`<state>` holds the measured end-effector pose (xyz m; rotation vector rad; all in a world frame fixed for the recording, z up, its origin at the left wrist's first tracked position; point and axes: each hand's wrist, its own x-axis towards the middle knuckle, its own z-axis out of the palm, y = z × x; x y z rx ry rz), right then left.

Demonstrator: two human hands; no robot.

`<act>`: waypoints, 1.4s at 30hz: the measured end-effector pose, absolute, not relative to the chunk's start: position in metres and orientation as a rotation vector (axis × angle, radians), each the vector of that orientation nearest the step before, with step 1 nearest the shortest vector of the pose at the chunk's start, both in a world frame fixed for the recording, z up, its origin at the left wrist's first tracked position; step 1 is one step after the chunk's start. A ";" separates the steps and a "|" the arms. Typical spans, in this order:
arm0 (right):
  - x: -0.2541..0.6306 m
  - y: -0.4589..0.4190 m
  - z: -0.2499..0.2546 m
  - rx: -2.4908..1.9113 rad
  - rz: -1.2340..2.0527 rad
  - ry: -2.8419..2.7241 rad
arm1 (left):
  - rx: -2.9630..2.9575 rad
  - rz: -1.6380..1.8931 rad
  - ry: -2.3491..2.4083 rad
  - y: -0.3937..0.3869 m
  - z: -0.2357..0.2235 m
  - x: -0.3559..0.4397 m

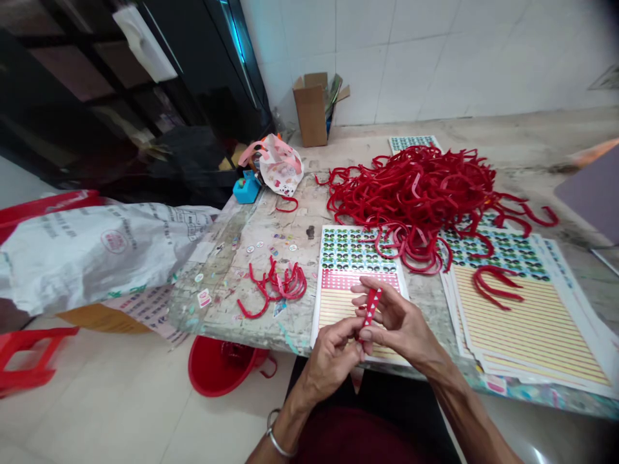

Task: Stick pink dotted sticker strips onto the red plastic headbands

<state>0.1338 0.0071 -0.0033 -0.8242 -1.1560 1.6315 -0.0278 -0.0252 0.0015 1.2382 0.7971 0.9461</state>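
My left hand (333, 357) pinches the lower end of a red headband (371, 308) with a row of pale shapes along its face. The fingers of my right hand (399, 325) close on the same band a little higher, thumb in front. Only a short stretch of it shows; the rest is hidden by my hands. Beneath them lies a sticker sheet (333, 283) with green, pink and yellow striped parts. Behind it rises a big tangled pile of red curved headbands (411, 187). A smaller group of headbands (285, 283) rests on the table to the left.
Stacked sticker sheets (532, 316) cover the table's right side, with a loose band on top. A blue tape dispenser (246, 189), a printed bag (280, 164) and a cardboard box (312, 113) stand behind. Below the table's front edge is a red bucket (217, 370). A white sack (97, 248) lies left.
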 end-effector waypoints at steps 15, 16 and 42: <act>0.134 0.009 0.002 -0.849 1.705 -1.055 | 1.280 1.045 0.802 -0.022 -0.008 -0.028; 0.134 0.009 0.002 -0.856 1.701 -1.062 | 1.270 1.042 0.808 -0.021 -0.008 -0.028; 0.143 0.015 -0.027 -1.281 1.160 -1.335 | 2.088 1.019 1.612 0.014 -0.033 -0.055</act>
